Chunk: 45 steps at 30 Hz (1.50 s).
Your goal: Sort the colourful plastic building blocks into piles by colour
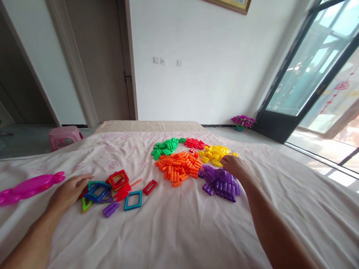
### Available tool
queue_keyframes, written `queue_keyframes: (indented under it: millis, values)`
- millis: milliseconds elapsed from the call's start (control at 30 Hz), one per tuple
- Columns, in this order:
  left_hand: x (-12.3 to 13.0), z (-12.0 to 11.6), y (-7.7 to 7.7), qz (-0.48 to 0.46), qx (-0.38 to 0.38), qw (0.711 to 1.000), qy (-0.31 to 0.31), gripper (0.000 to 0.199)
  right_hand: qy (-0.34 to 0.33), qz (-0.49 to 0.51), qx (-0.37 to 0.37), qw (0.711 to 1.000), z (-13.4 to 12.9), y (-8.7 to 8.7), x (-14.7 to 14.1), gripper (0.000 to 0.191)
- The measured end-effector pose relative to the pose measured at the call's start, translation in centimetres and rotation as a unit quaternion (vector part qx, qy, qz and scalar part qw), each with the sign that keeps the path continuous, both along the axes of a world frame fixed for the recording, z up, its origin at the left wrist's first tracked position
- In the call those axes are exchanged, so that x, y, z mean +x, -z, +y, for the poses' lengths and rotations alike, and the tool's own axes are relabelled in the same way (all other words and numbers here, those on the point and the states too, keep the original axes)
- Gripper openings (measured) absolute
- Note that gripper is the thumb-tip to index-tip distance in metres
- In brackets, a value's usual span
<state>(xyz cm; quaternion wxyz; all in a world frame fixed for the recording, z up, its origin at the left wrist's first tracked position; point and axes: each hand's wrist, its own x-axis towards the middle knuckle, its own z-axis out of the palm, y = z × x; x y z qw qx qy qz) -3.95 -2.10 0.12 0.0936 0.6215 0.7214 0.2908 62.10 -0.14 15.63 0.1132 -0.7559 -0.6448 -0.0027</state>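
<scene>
1. Reaching past the purple pile (221, 183), the right hand (233, 165) has curled fingers at the yellow pile (216, 154); cannot tell if gripping.
2. The left hand (70, 190), half bent, grip unclear, rests between magenta toy (31, 188) and coloured frames (92, 199).
3. Orange pile (179, 165) adjoins the purple.

Small glossy yellow tubes (214, 153) lie jumbled in a loose heap toward the far side of the pale sheet (151, 244), while overlapping coloured frames (105, 193), a blue square uppermost, lie flat at left.
</scene>
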Motion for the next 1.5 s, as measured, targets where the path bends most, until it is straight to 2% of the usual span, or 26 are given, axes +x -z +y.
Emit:
queue_keyframes:
  millis: [67, 100, 167, 267, 333, 400, 500, 600, 700, 800, 933, 1067, 1167, 1300, 1500]
  values:
    - [0.0, 0.0, 0.1, 0.000, -0.004, 1.000, 0.004, 0.042, 0.004, 0.010, 0.045, 0.999, -0.4, -0.3, -1.5, 0.027]
    - [0.0, 0.1, 0.1, 0.000, -0.005, 1.000, 0.005, 0.042, -0.016, 0.025, 0.063, 0.998, -0.6, -0.4, -2.9, 0.026]
    - [0.0, 0.0, 0.0, 0.000, -0.007, 1.000, 0.004, 0.042, -0.113, 0.072, 0.073, 0.988, -1.0, -0.1, -6.6, 0.024]
    - [0.3, -0.2, -0.3, -0.001, -0.012, 1.000, -0.003, 0.043, -0.314, 0.137, 0.040, 0.939, -2.2, 1.0, -13.4, 0.022]
    - [0.4, -0.3, -0.5, -0.003, -0.014, 1.000, -0.005, 0.044, -0.405, 0.150, 0.018, 0.902, -3.1, 2.0, -17.7, 0.022]
    - [0.6, -0.4, -0.6, -0.006, -0.011, 1.000, -0.005, 0.044, -0.457, 0.146, -0.003, 0.878, -3.9, 2.9, -21.4, 0.023]
    - [0.7, -0.5, -0.7, -0.005, 0.000, 1.000, -0.011, 0.044, -0.485, 0.114, -0.017, 0.867, -4.8, 3.9, -25.9, 0.023]
    - [0.9, -0.6, -0.8, 0.000, 0.007, 1.000, -0.017, 0.043, -0.469, 0.059, -0.004, 0.881, -5.1, 4.7, -29.3, 0.029]
    - [0.9, -0.6, -0.8, -0.004, 0.001, 1.000, -0.018, 0.043, -0.451, 0.024, -0.007, 0.892, -5.1, 5.5, -31.5, 0.034]
    - [0.8, -0.6, -0.7, -0.009, -0.001, 1.000, -0.014, 0.044, -0.450, 0.038, -0.001, 0.892, -5.0, 6.4, -32.1, 0.034]
    - [0.5, -0.4, -0.4, -0.009, -0.004, 1.000, -0.018, 0.043, -0.453, 0.081, 0.029, 0.887, -4.9, 7.1, -31.8, 0.022]
    - [0.6, -0.4, -0.4, -0.014, 0.005, 1.000, -0.009, 0.044, -0.429, 0.131, 0.029, 0.893, -3.9, 6.4, -30.7, 0.017]
    - [0.8, -0.6, -0.6, -0.017, 0.007, 1.000, -0.007, 0.043, -0.368, 0.152, 0.023, 0.917, -2.3, 4.8, -28.9, 0.017]
    - [0.9, -0.6, -0.7, -0.024, -0.002, 1.000, -0.010, 0.043, -0.259, 0.130, 0.043, 0.956, 0.0, 2.8, -25.1, 0.018]
    - [0.6, -0.4, -0.3, -0.026, 0.003, 1.000, -0.011, 0.043, -0.121, 0.094, 0.047, 0.987, 2.0, 1.2, -19.3, 0.026]
